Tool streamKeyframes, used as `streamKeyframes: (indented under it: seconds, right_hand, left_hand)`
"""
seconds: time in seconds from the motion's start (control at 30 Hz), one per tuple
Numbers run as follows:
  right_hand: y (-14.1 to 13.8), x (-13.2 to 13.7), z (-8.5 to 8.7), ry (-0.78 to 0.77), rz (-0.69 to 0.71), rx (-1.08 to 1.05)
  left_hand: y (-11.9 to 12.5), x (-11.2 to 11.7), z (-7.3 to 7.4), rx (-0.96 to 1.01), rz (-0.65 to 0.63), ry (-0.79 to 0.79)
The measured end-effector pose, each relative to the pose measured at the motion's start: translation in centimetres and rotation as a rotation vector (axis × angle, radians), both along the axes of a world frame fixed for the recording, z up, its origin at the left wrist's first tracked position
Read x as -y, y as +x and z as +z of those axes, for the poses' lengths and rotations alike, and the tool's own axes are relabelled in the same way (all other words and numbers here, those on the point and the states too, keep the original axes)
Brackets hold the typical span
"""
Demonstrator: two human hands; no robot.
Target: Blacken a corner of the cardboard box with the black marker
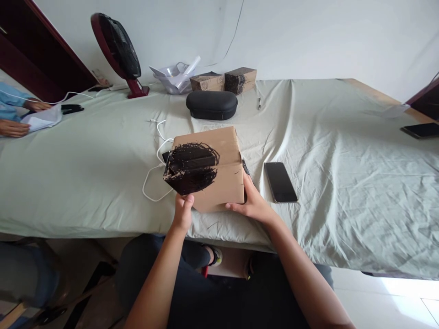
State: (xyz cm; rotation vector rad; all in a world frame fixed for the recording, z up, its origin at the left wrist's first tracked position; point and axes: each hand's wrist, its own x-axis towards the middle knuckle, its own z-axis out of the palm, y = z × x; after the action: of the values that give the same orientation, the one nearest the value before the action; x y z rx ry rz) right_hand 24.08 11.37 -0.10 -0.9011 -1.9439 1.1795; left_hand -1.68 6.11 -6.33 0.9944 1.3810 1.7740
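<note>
Between my two hands is a brown cardboard box [226,178], tilted a little, with a large black scribbled patch on its left part. My left hand [183,212] grips the box's near left corner, thumb on top and the other fingers hidden beneath. On the opposite side, my right hand [252,198] holds the right edge, its thumb along the near edge. A black smartphone [281,182] lies on the cloth just right of my right hand. A white cable [147,183] curls out on the box's left, by a dark item mostly hidden behind it.
Behind the box sits a black zip case [211,105]. Two smaller cardboard boxes [207,82], a clear plastic basket [171,80] and a dark red fan [118,50] stand along the wall. Another person's hands [15,128] hold paper at far left. Another phone [421,130] lies far right.
</note>
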Motion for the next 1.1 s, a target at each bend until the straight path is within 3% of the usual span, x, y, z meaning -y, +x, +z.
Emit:
streamKeyframes:
  seconds: [0.1, 0.2, 0.4, 0.7, 0.83, 1.1]
  right_hand:
    - [0.3, 0.2, 0.3, -0.139, -0.001, -0.118]
    - [0.6, 0.4, 0.5, -0.267, -0.015, -0.247]
    - [0.9, 0.4, 0.3, -0.346, -0.053, -0.371]
    - [0.7, 0.1, -2.2, -0.283, -0.098, -0.399]
    - [0.6, -0.2, -3.2, -0.231, -0.088, -0.39]
    - [0.1, -0.2, -1.7, -0.124, -0.057, -0.28]
  left_hand:
    - [-0.1, 0.2, 0.2, -0.024, -0.009, 0.016]
    - [-0.1, 0.4, 0.7, -0.058, -0.106, 0.073]
    - [0.3, 0.6, 1.3, -0.091, -0.247, 0.151]
    - [0.8, 0.0, 2.6, -0.131, -0.296, 0.177]
    - [0.7, -0.2, 2.4, -0.087, -0.287, 0.17]
    - [0.3, -1.0, 1.7, 0.036, -0.243, 0.078]
